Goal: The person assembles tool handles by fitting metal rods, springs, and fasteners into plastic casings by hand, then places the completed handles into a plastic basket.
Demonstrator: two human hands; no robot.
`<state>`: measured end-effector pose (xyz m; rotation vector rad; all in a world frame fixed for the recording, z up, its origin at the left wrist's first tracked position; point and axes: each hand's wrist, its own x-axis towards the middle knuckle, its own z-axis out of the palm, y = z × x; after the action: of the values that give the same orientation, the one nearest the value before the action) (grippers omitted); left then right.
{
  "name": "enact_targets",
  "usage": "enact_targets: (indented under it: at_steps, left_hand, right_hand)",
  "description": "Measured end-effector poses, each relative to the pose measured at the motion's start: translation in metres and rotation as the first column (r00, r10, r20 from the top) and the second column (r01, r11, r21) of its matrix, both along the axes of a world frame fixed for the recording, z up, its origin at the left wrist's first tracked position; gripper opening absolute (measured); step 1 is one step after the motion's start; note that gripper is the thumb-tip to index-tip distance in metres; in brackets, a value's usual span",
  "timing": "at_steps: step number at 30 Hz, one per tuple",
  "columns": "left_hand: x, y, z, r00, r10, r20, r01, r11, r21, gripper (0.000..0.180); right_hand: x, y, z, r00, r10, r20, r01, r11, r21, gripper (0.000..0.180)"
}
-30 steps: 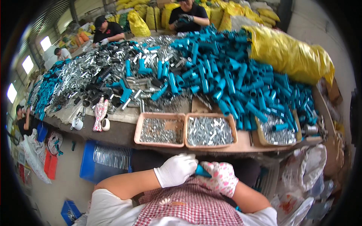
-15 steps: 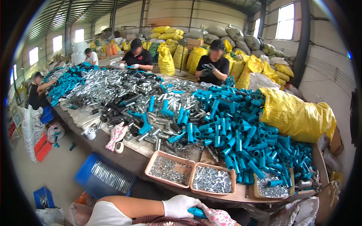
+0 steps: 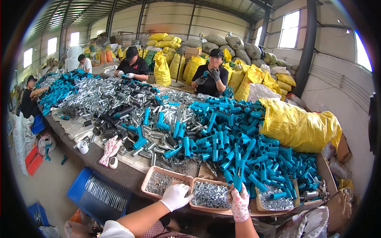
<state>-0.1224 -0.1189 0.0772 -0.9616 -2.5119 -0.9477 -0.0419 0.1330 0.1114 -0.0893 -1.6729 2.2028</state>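
Observation:
My right hand [image 3: 239, 204], in a white glove with a pink floral print, grips the lower end of a teal plastic tube fitting [image 3: 238, 180]. The fitting stands upright in front of the heap of teal fittings [image 3: 254, 146]. My left hand [image 3: 177, 197], in a plain white glove, is over the neighbouring edges of two shallow trays. Its fingers are curled together, and what they hold, if anything, is hidden. Small metal bits fill the left tray [image 3: 145, 179]; short metal pins lie in the middle tray [image 3: 210, 209].
A third tray [image 3: 274, 209] of small metal parts stands right, a teal fitting on it. Metal tubes [image 3: 95, 91] cover the far table. A yellow sack [image 3: 297, 127] lies at right. A blue crate [image 3: 77, 190] holds metal rods. Several co-workers sit across the table.
Both hands have risen from my lap to the trays and moved apart. The right hand has carried the teal fitting up; the left has let go of it. The view has shifted slightly right.

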Motion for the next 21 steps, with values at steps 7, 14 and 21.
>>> enact_targets:
  at_steps: [7, 14, 21]
  left_hand:
    - [0.001, 0.003, 0.008, 0.991, 0.04, 0.127, -0.031, 0.997, -0.075, 0.032]
    - [-0.003, 0.004, 0.006, 0.989, 0.051, 0.141, -0.036, 0.994, -0.104, 0.033]
    - [-0.003, 0.004, 0.01, 0.979, 0.081, 0.185, -0.053, 0.987, -0.152, 0.035]
  right_hand:
    - [-0.014, -0.007, -0.023, 0.995, -0.033, 0.09, 0.034, 0.999, -0.006, 0.04]
    - [-0.007, -0.009, -0.018, 0.994, -0.054, 0.092, 0.053, 0.999, 0.011, 0.043]
    - [-0.003, -0.013, -0.022, 0.996, -0.089, 0.002, 0.089, 0.996, 0.014, 0.049]
